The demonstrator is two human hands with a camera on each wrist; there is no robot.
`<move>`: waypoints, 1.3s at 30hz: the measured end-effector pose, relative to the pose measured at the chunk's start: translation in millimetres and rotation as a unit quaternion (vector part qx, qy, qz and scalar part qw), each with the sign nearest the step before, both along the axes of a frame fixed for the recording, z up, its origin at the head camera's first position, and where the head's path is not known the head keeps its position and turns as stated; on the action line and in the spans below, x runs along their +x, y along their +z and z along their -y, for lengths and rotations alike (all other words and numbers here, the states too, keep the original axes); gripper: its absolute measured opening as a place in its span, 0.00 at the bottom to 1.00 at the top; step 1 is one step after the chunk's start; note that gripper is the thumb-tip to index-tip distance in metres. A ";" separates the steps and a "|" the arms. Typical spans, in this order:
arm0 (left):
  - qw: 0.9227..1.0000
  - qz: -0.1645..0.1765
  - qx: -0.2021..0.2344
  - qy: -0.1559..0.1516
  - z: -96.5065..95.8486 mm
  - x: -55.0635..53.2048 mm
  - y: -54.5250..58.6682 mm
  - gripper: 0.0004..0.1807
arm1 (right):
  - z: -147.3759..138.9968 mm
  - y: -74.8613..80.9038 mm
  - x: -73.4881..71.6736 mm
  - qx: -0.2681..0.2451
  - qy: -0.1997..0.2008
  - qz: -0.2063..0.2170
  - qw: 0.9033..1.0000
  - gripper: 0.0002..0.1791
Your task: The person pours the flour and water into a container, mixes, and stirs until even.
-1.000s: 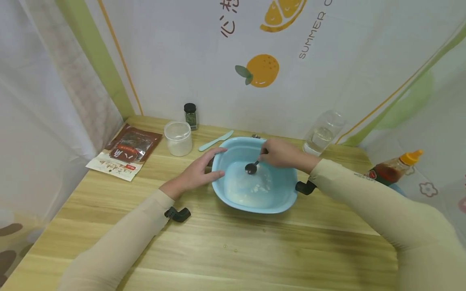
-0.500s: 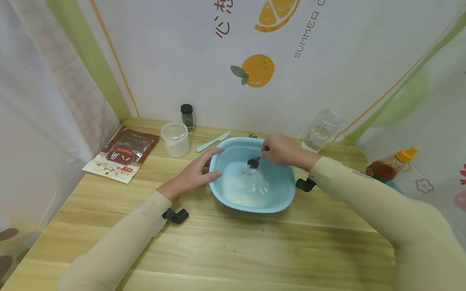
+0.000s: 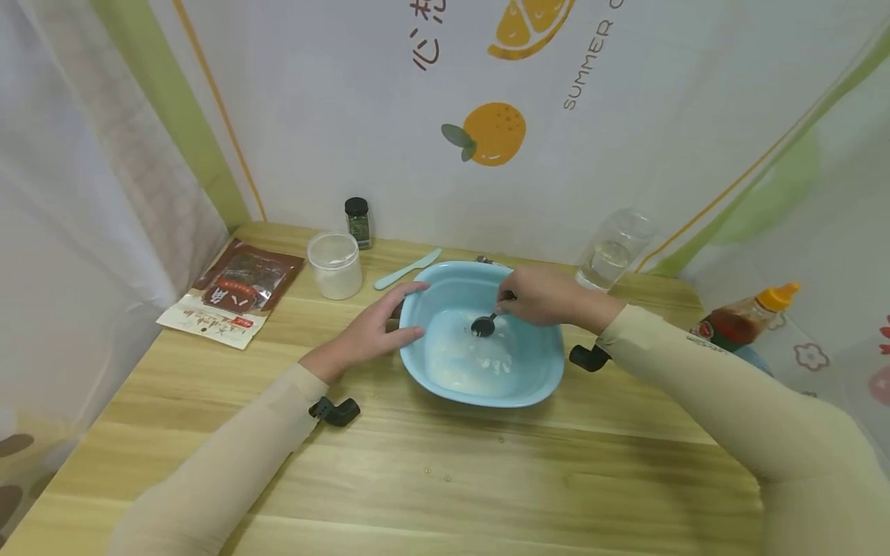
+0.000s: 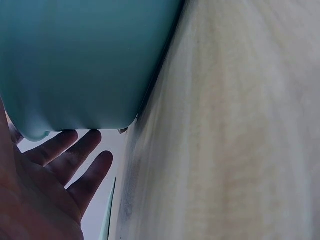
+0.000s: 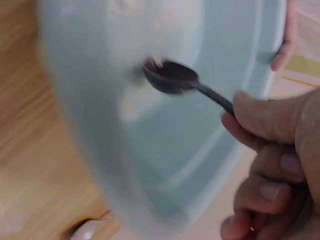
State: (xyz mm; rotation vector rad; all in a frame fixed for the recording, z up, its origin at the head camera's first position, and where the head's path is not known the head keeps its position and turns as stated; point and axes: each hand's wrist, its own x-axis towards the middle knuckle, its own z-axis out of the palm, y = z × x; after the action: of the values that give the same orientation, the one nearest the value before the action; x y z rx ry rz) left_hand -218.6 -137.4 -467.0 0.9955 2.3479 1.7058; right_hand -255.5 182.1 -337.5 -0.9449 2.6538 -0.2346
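A light blue basin (image 3: 455, 284) stands on the table with whitish, shiny contents at its bottom. My right hand (image 3: 538, 297) grips a small black spoon (image 5: 172, 79) by its handle, thumb pressed along it. In the head view the spoon's bowl hangs low inside the basin, tilted down to the left. My left hand (image 3: 368, 332) rests at the basin's left side, thumb on the near part of the rim. Extended fingers (image 4: 75, 159) of that hand touch the outer wall in the left wrist view.
Behind to the left are a brown and white packet (image 3: 232, 293), a clear jar (image 3: 335, 266) of white powder, a dark-capped bottle (image 3: 358, 224) and a pale blue plastic knife (image 3: 406, 270). At right stand a glass of clear liquid (image 3: 605, 262) and an orange-capped sauce bottle (image 3: 740, 316).
The spoon first shifts away toward the back of the basin, then comes back toward the front, with my right hand following. My left hand and the basin stay in place.
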 end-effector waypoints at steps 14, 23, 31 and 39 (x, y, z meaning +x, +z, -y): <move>1.000 0.004 0.004 0.000 2.1 0.1 -2.2 0.40 | -14.9 6.9 7.6 0.059 0.034 -0.026 0.997 0.08; 1.000 0.004 0.007 0.000 2.3 1.2 -1.9 0.40 | -19.0 8.9 6.1 0.062 0.025 -0.016 0.998 0.07; 1.000 0.001 0.000 0.005 1.9 0.9 -0.5 0.40 | -14.7 3.9 5.5 0.018 0.084 0.069 0.994 0.08; 1.000 0.004 0.004 -0.003 2.1 0.6 -0.9 0.41 | -9.1 8.1 7.6 0.041 0.079 0.094 0.992 0.08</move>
State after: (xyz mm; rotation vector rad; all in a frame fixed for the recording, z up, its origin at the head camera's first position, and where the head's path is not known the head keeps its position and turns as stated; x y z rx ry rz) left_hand -218.1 -139.5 -467.9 0.9943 2.3327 1.7162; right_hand -248.0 191.3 -329.4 -1.0450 2.3866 -0.1660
